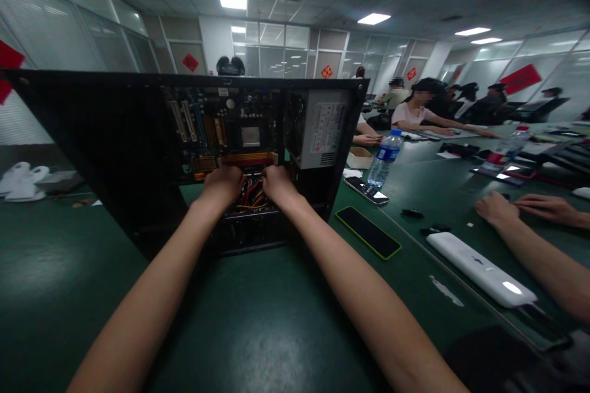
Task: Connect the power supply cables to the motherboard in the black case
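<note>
An open black computer case point(92, 153) stands on the green table, its inside facing me. Both hands reach into it, side by side, at the lower edge of the motherboard point(239, 112). My left hand point(224, 183) and my right hand point(277, 184) are closed near the two ends of an orange-red strip point(251, 159); their fingertips are hidden, so what they grip cannot be made out. Coloured cables point(252, 196) lie between and below the hands. The power supply point(322, 129) with its label sits at the case's upper right.
Right of the case are a green-edged phone point(369, 232), another phone point(366, 190), a water bottle point(386, 158) and a white power strip point(482, 269). Another person's hands point(498, 209) rest at the right. White objects point(23, 181) lie at the far left.
</note>
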Demonstrator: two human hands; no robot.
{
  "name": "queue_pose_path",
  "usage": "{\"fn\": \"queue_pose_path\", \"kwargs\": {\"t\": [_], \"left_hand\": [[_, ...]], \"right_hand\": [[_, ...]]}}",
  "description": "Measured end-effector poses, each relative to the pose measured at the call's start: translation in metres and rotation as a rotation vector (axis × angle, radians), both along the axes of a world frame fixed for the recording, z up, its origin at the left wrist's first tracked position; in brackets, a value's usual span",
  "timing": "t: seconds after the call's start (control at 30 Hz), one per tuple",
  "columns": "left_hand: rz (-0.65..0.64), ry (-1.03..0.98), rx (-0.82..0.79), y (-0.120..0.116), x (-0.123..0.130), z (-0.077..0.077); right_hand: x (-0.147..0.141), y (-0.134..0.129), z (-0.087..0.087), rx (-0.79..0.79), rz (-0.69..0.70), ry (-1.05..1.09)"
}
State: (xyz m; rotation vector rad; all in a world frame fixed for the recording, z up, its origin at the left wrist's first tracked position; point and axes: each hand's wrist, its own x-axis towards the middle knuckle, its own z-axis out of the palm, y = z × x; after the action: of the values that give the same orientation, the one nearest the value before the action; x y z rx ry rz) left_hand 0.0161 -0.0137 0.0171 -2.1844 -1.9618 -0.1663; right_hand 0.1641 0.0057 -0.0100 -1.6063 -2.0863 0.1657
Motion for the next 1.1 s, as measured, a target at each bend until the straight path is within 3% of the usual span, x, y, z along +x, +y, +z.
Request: {"fn": "queue_pose_path", "kwargs": {"t": [0.4, 1.1], "left_hand": [[0.042, -0.012, 0.021, 0.0007, 0.0033, -0.0035], [-0.001, -0.003, 0.035, 0.0005, 0.0000, -0.0041]], "right_hand": [[-0.0019, 0.0000, 0.0018, 0.016, -0.026, -0.050], [0.0008, -0.0011, 0.0031, 0.035, -0.019, -0.040]]}}
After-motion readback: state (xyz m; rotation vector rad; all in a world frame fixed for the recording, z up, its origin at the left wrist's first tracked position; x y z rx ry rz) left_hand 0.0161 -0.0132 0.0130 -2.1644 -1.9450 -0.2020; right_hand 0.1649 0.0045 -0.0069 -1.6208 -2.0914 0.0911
